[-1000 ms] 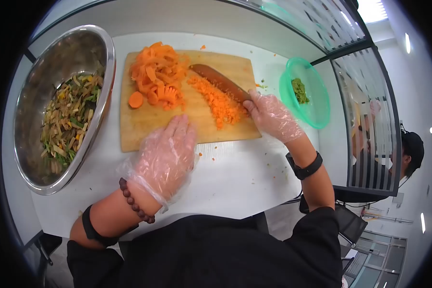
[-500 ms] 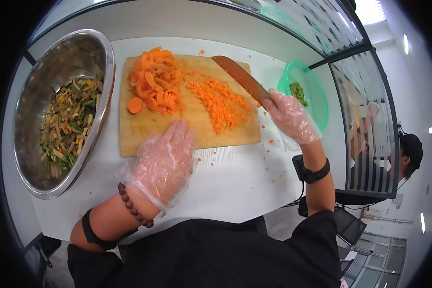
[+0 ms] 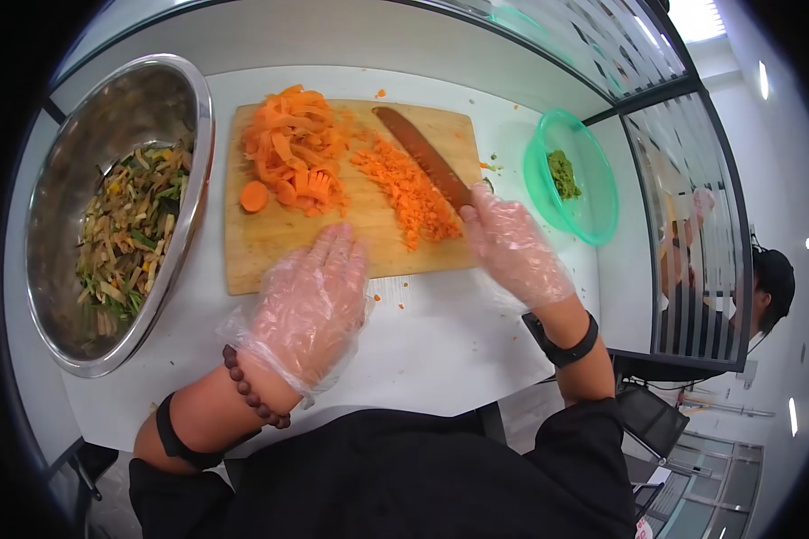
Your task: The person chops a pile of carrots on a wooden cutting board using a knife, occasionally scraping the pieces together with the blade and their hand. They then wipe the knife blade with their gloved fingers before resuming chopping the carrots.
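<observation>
My right hand, in a clear plastic glove, grips the handle of a kitchen knife. The blade lies along the right side of a heap of chopped carrot on the wooden cutting board. My left hand, gloved too, lies flat with fingers stretched out over the board's front edge. Beyond its fingertips are a pile of carrot strips and a round carrot piece. The knife handle is hidden inside my right hand.
A large steel bowl of chopped mixed vegetables stands at the left. At the right sits a green plastic basin with green chopped food in it. Carrot bits are scattered on the white table. Another person is beyond the partition.
My right hand has moved left and toward me with the knife. The blade now rests against the chopped carrot, which is gathered into a tighter heap. My left hand stays put.
</observation>
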`<state>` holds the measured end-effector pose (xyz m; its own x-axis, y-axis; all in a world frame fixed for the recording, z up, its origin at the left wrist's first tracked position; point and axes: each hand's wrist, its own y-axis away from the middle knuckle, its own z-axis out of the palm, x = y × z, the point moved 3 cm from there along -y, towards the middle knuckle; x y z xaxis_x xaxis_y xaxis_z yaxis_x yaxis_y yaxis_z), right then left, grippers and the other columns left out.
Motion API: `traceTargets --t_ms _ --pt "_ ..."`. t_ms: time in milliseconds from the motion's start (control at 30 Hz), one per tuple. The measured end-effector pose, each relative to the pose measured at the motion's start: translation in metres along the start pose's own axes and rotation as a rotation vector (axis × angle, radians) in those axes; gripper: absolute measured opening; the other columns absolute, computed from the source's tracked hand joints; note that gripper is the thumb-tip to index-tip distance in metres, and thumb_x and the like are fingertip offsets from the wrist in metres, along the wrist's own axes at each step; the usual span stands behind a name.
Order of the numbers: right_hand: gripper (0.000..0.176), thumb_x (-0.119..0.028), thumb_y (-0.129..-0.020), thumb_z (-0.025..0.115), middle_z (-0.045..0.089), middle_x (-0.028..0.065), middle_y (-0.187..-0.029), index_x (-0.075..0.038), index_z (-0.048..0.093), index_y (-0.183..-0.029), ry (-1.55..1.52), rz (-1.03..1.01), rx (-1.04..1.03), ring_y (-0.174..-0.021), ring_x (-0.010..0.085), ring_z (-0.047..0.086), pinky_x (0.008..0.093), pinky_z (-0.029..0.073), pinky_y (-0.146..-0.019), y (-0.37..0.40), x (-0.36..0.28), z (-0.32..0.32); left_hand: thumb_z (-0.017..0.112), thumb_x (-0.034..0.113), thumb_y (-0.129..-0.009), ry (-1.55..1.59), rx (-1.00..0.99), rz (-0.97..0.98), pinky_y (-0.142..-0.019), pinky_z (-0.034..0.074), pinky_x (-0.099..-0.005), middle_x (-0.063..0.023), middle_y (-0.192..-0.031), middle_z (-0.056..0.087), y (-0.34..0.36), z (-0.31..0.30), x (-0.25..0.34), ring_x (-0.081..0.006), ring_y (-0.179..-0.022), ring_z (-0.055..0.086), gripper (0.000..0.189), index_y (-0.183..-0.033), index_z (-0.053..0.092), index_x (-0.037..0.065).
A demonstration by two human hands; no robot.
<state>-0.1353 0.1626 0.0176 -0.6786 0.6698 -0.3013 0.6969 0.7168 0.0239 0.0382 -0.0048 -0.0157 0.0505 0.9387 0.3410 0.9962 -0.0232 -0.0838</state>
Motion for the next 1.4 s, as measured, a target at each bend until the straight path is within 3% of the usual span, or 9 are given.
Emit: traceTargets --t_ms 333,533,633,1400 --pt "0.019 -0.014 -0.102 0.056 0.057 0.0305 -0.070 0.002 0.050 -0.095 -0.006 0.009 -0.133 -0.072 0.0522 0.058 0.0575 0.044 -0.064 0.000 -0.001 0.002 0.071 0.019 -0.088 -0.042 0.027 0.006 -0.104 0.048 -0.0473 -0.0260 -0.146 0.053 0.002 0.004 0.001 -0.0385 -0.130 0.056 0.058 -0.139 0.053 -0.004" --pt "0.014 -0.013 -0.099 0.057 0.061 0.0279 -0.072 0.000 0.053 -0.093 0.031 -0.090 -0.012 -0.071 0.0497 0.061 0.0570 0.049 -0.066 0.000 0.003 0.009 0.070 0.019 -0.088 -0.042 0.036 0.007 -0.104 0.048 -0.0468 -0.0245 -0.146 0.054 0.002 0.006 0.001 -0.0379 -0.131 0.055 0.058 -0.139 0.053 -0.003" --pt "0.016 -0.013 -0.099 0.057 0.061 0.0278 -0.073 -0.001 0.053 -0.090 0.017 0.041 -0.043 -0.073 0.0494 0.061 0.0567 0.049 -0.067 0.004 0.003 0.022 0.070 0.019 -0.088 -0.037 0.012 0.001 -0.105 0.047 -0.0465 -0.0243 -0.147 0.053 0.003 0.002 0.002 -0.0378 -0.132 0.055 0.058 -0.140 0.052 -0.002" --pt "0.017 -0.013 -0.099 0.057 0.060 0.0293 -0.071 0.001 0.052 -0.090 -0.025 0.030 -0.049 -0.073 0.0502 0.060 0.0575 0.047 -0.067 0.005 -0.009 0.010 0.071 0.018 -0.087 -0.107 0.036 0.004 -0.104 0.048 -0.0464 -0.0252 -0.147 0.052 0.002 0.012 0.004 -0.0374 -0.132 0.055 0.061 -0.140 0.052 -0.003"
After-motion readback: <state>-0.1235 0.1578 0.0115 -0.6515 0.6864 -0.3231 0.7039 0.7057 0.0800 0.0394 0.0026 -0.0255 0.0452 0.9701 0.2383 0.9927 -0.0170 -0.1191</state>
